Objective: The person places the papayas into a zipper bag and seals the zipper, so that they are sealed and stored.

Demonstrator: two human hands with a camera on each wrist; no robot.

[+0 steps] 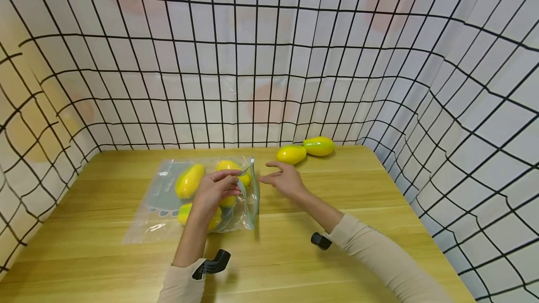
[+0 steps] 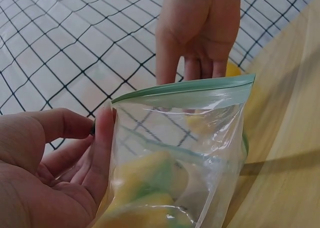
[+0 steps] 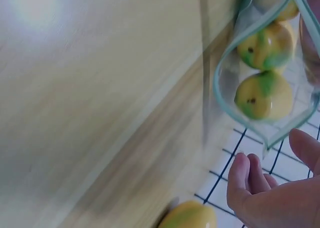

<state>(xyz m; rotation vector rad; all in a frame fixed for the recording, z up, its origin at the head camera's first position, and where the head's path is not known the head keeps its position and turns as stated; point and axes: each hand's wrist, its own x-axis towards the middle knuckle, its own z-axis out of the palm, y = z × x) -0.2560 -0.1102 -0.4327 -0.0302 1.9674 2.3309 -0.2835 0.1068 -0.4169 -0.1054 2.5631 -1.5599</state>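
Note:
A clear zip bag [image 1: 247, 216] with a green zip rim lies on the table, its mouth facing right and held apart. Inside are several yellow-green mangoes [image 1: 190, 180], two of which show their stem ends in the right wrist view, such as one mango [image 3: 265, 95]. My left hand [image 1: 215, 191] pinches the bag's rim between thumb and fingers; in the left wrist view the left hand [image 2: 55, 163] is at the side of the mouth. My right hand [image 1: 286, 180] holds nothing, its fingers extended just outside the mouth; the right wrist view shows the right hand [image 3: 280, 198] beside the rim.
Two loose mangoes, a yellow one [image 1: 291, 155] and a greener one [image 1: 318, 146], lie at the back of the wooden table [image 1: 337, 191]. Black wire mesh [image 1: 236, 60] with a white cloth behind it rises along the back and both sides.

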